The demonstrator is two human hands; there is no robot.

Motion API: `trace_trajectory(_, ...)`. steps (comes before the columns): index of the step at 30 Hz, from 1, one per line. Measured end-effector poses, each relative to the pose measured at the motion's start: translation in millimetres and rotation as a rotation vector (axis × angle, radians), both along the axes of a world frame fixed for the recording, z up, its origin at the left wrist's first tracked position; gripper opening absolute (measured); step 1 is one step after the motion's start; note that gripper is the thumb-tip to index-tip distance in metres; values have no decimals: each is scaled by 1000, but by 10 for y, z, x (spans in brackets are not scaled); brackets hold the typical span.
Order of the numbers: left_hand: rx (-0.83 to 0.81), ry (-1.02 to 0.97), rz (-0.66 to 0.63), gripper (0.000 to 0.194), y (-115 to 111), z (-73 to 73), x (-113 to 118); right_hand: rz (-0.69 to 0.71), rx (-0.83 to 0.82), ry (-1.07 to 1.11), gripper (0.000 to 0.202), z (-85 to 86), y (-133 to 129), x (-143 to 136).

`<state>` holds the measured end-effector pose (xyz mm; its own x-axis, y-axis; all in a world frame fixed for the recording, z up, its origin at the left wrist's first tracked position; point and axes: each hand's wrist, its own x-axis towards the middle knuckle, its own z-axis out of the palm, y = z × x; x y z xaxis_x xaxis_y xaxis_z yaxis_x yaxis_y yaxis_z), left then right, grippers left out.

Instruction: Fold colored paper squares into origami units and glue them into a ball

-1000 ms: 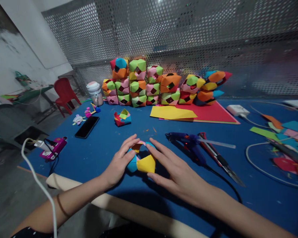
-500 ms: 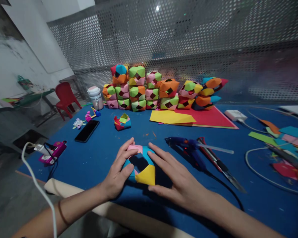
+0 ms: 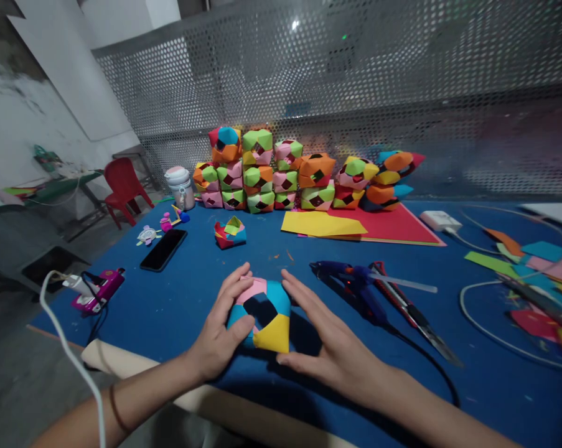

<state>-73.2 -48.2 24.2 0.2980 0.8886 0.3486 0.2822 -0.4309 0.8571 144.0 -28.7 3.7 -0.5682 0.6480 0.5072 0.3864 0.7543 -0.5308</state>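
A folded paper ball point(image 3: 274, 330) in pink, blue and yellow, with a dark opening facing up, sits between my hands near the table's front. My left hand point(image 3: 222, 333) grips its left side, fingers behind and thumb on the front. Spread along the ball's right side, my right hand point(image 3: 330, 339) has its fingers and thumb apart, with the fingertips at the ball's edge. A blue glue gun point(image 3: 367, 289) lies to the right, beside a red and black cutter point(image 3: 411, 311). Behind the ball is a smaller open paper piece point(image 3: 231, 233) in red, green and blue.
Stacked paper balls point(image 3: 259, 179) line the back of the blue table point(image 3: 178, 311). Yellow paper point(image 3: 322, 223) lies before them. A phone point(image 3: 163, 250) and purple power strip point(image 3: 98, 292) are left; paper scraps point(image 3: 542, 267) and a white cable are right.
My right fingers have shifted off the ball's top toward its right side, showing more of its blue part. The camera view has moved slightly.
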Motion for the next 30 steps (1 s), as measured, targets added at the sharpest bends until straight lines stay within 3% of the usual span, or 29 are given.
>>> trace_trajectory(6,-152,-4,31,36,47,68,65,7,-70,4,83,-50,7,-7)
trace_trajectory(15,-162,35,73,33,88,-18,113,-4,-149,-25,82,-73,15,-22)
trace_trajectory(20,-243,-41,84,35,133,-8,108,-51,-277,9,78,-72,31,-38)
trace_trajectory(26,-190,100,-91,44,153,50,-17,-89,-462,117,69,-69,60,-35)
trace_trajectory(30,-152,127,-130,41,155,52,-42,-64,-345,102,58,-42,24,-10)
